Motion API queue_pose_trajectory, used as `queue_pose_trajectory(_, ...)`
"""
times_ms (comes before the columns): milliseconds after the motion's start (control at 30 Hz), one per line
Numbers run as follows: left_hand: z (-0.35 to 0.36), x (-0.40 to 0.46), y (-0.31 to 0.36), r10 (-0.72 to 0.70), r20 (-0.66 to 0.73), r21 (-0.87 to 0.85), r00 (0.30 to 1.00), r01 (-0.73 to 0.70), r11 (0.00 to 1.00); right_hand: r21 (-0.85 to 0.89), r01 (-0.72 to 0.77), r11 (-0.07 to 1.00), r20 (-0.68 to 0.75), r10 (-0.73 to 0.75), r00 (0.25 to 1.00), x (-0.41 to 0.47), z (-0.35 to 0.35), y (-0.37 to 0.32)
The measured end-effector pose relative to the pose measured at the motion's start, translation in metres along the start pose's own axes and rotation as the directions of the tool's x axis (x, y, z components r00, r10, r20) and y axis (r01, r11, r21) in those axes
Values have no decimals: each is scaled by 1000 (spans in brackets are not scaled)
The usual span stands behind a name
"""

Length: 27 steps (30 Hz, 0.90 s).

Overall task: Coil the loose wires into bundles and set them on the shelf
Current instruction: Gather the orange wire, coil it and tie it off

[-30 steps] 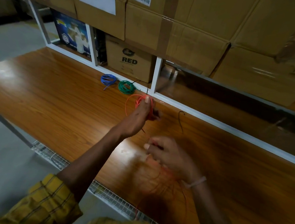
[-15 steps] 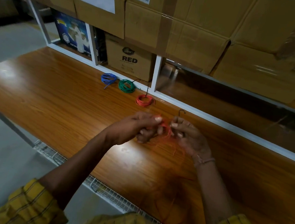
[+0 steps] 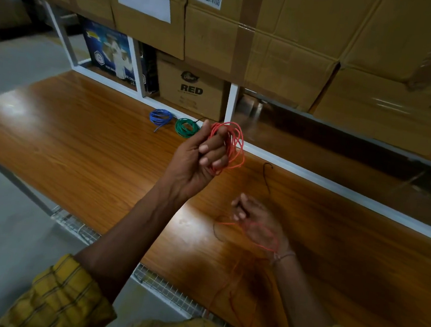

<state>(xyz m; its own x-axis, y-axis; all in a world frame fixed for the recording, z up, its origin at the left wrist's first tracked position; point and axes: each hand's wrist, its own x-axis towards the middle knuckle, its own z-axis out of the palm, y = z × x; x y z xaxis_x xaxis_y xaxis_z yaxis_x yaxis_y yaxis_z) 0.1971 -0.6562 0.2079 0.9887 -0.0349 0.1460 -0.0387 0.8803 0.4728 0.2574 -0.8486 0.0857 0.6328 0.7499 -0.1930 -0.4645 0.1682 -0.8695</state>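
Cardboard cartons [image 3: 285, 39] crowd the upper rack, and below them runs a glossy wooden shelf [image 3: 81, 130] edged at the back by a white frame [image 3: 312, 177], where a blue bundle [image 3: 160, 117] and a green bundle [image 3: 187, 127] lie side by side, just apart, close against that frame. The red wire coil [image 3: 230, 145] is held up off the wood in the left hand [image 3: 196, 159], whose fingers are curled shut around one side of the loops; the coil stands roughly upright, its ring facing the person, just right of the green bundle and near the frame. From it the loose tail of red wire [image 3: 257, 235] trails down and toward the person, crossing the right hand [image 3: 258, 223], which hangs lower and nearer the body with fingers loosely bent; whether it truly pinches the strand I cannot tell, as it is blurred. So the left hand is by far the nearer to the resting place beside the green bundle, and the slack lies on the right hand's side. The wire looks thin, springy and bright orange-red, its loops uneven and splaying open. A short dark wire [image 3: 266, 175] lies on the wood between coil and right hand.
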Motion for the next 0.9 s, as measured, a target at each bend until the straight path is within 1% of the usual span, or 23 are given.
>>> queue_pose_trajectory(33, -1, 2, -2, 24, -31, -1, 999, -24, 1000, -172, -3, 985, -29, -3, 1000, -1, 2, 3)
queue_pose_trajectory(67, -2, 3, -4, 51, -66, 7, 997, -51, 999, -361, 10, 933, -29, -22, 999, -2, 7, 4)
queue_pose_trajectory(100, -3, 4, -7, 78, -93, 22, 993, -76, 997, -511, 33, 859, 2, -37, 999, -3, 12, 4)
queue_pose_trajectory(133, -4, 5, -11, 102, -104, 58, 989, -96, 994, -606, 52, 793, 32, -42, 999, -6, 18, 1)
queue_pose_trajectory(167, -5, 5, -13, 124, -103, 146, 987, -108, 983, -660, 53, 749, 43, -32, 999, -11, 25, -3)
queue_pose_trajectory(200, -5, 5, -15, 146, -105, 305, 984, -108, 946, -701, 60, 710, 53, -31, 998, -16, 31, -10)
queue_pose_trajectory(233, -7, 5, -16, 172, -104, 517, 980, -94, 851, -731, 72, 679, 65, -37, 997, -20, 37, -17)
queue_pose_trajectory(267, -9, 5, -17, 198, -86, 728, 976, -74, 682, -752, 91, 653, 82, -45, 996, -23, 40, -23)
queue_pose_trajectory(300, -12, 3, -17, 210, -47, 889, 977, -55, 456, -756, 99, 647, 93, -44, 995, -27, 43, -30)
queue_pose_trajectory(333, -17, 2, -17, 195, -2, 978, 981, -39, 207, -740, 93, 666, 88, -41, 995, -29, 44, -37)
queue_pose_trajectory(367, -24, 0, -17, 155, 29, 999, 987, -25, -27, -703, 74, 707, 70, -35, 997, -32, 45, -46)
queue_pose_trajectory(400, -30, -2, -16, 111, 40, 976, 993, -15, -218, -650, 59, 757, 57, -29, 998, -33, 43, -54)
queue_pose_trajectory(433, -36, -4, -16, 75, 37, 941, 997, -9, -339, -593, 42, 804, 61, -7, 998, -36, 39, -63)
queue_pose_trajectory(467, -41, -5, -15, 46, 26, 919, 999, -6, -393, -541, 36, 840, 89, 15, 996, -38, 34, -73)
queue_pose_trajectory(500, -45, -7, -13, 15, 15, 917, 1000, -8, -399, -486, 33, 873, 131, 35, 991, -40, 29, -83)
queue_pose_trajectory(533, -46, -10, -11, -22, 5, 931, 1000, -13, -365, -430, 34, 902, 175, 47, 983, -42, 23, -93)
queue_pose_trajectory(567, -46, -13, -9, -62, -6, 956, 998, -13, -292, -376, 36, 926, 198, 43, 979, -42, 17, -102)
queue_pose_trajectory(600, -45, -16, -7, -104, -24, 983, 994, 5, -186, -328, 48, 943, 201, 20, 979, -41, 10, -108)
queue_pose_trajectory(667, -41, -20, -6, -167, -43, 998, 985, 50, 36, -251, 83, 965, 157, -44, 987, -34, -1, -114)
queue_pose_trajectory(700, -37, -22, -8, -192, -38, 991, 981, 62, 122, -211, 93, 973, 124, -68, 990, -29, -5, -114)
queue_pose_trajectory(767, -27, -25, -11, -248, -5, 972, 969, 63, 224, -135, 91, 987, 63, -83, 995, -20, -9, -112)
queue_pose_trajectory(833, -20, -25, -11, -273, 20, 946, 962, 70, 316, -73, 79, 994, 49, -75, 996, -12, -10, -107)
queue_pose_trajectory(900, -18, -24, -8, -270, 38, 885, 962, 93, 456, -112, 69, 991, 49, -63, 997, -3, -15, -98)
